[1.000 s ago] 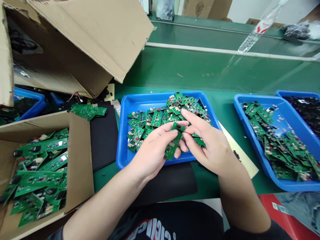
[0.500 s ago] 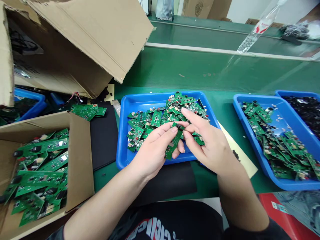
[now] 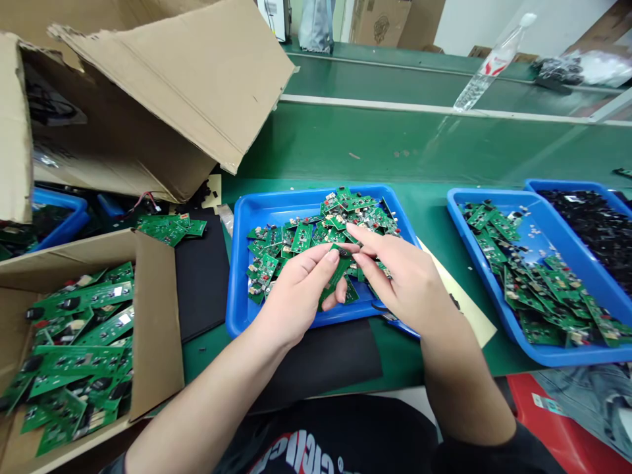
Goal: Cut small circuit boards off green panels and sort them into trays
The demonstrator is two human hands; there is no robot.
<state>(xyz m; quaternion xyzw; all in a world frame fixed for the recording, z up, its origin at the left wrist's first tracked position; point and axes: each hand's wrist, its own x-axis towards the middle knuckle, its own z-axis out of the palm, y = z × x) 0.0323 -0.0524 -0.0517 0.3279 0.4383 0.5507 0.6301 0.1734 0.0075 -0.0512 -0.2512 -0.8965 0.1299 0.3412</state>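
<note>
My left hand [image 3: 301, 283] is closed round a narrow green circuit board [image 3: 332, 280], thumb on its face. A small black component [image 3: 342, 251] sits at the board's upper end. Close against that end, my right hand [image 3: 402, 276] has its thumb and a finger pinched together, while its index finger points out over the tray. Whatever lies between those right fingertips is mostly hidden. Beneath both hands is a blue tray [image 3: 237, 263] with a heap of smaller green boards [image 3: 302, 237].
At left stands a cardboard box [image 3: 157, 329] of longer boards. Another blue tray [image 3: 536, 352] with boards is at right, beside a tray of black parts [image 3: 587, 217]. Blue-handled pliers or cutters [image 3: 402, 324] lie partly under my right hand. A bottle [image 3: 488, 69] stands behind.
The view has shifted slightly. My hands keep their hold, with the board tilted a little differently. More of the blue-handled tool shows below my right hand.
</note>
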